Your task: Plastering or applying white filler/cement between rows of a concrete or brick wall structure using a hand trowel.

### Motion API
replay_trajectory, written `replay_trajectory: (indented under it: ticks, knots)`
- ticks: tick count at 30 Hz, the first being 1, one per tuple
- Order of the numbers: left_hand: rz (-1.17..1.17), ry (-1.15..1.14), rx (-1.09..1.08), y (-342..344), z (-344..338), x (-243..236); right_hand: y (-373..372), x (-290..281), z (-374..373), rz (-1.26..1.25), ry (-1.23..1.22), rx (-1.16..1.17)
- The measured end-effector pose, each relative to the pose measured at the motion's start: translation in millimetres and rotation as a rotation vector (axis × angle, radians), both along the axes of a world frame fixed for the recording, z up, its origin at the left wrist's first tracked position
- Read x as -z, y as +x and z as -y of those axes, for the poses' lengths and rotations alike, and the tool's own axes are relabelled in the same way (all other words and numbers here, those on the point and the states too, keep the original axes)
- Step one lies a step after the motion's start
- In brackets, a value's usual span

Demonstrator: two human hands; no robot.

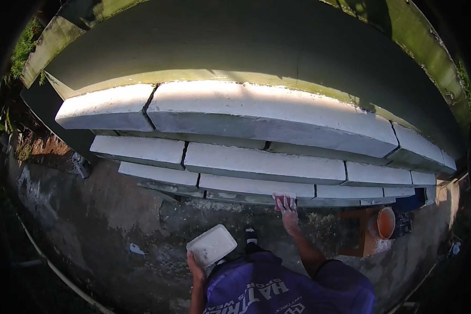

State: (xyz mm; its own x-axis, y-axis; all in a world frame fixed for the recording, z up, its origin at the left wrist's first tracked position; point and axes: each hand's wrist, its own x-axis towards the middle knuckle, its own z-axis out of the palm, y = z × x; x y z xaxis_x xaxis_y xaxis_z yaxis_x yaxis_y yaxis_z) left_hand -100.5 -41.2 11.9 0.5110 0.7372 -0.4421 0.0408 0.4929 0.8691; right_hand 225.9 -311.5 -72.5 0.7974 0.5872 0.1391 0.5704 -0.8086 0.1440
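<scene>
My left hand (196, 267) grips the edge of a shallow white rectangular tray (212, 245), tilted, with pale smears inside. Farther forward, my right hand (289, 219) is closed on a small red flat tool (283, 201) with whitish stuff on it; its exact kind is hard to make out. That tool lies against the front of the lowest white ledge (256, 185). Whitish residue coats the fingers of my right hand. Two more long white ledges, the middle one (261, 159) and the top one (267, 107), rise beyond like steps, with dark vertical gaps between their blocks.
An orange bucket (385, 223) stands at the right beside a brown box (357, 235), with a dark blue container (409, 201) behind. Stained concrete floor (115, 209) lies around my feet. A mossy wall (387, 31) curves around the far side. A thin pipe (52, 267) runs at lower left.
</scene>
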Motion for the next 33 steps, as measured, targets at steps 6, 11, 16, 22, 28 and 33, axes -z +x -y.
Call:
replay_trajectory:
  ticks: [6,11,16,22,28,33]
  knots:
    - [0.016,-0.056,-0.027,-2,5,3,-27,-18,14,-0.043,0.239,-0.18]
    - [0.019,-0.054,0.044,5,3,-3,46,-27,-14,0.094,0.129,-0.029]
    - [0.009,-0.03,0.109,6,0,-6,43,1,-11,-0.092,0.122,0.104]
    - [0.012,-0.051,-0.025,6,6,-1,-31,6,14,-0.133,0.232,-0.023]
    - [-0.01,0.0,0.016,2,7,-3,4,8,-8,-0.438,1.264,0.484]
    - [-0.01,-0.003,0.042,9,4,0,60,55,-12,-0.887,2.206,0.713]
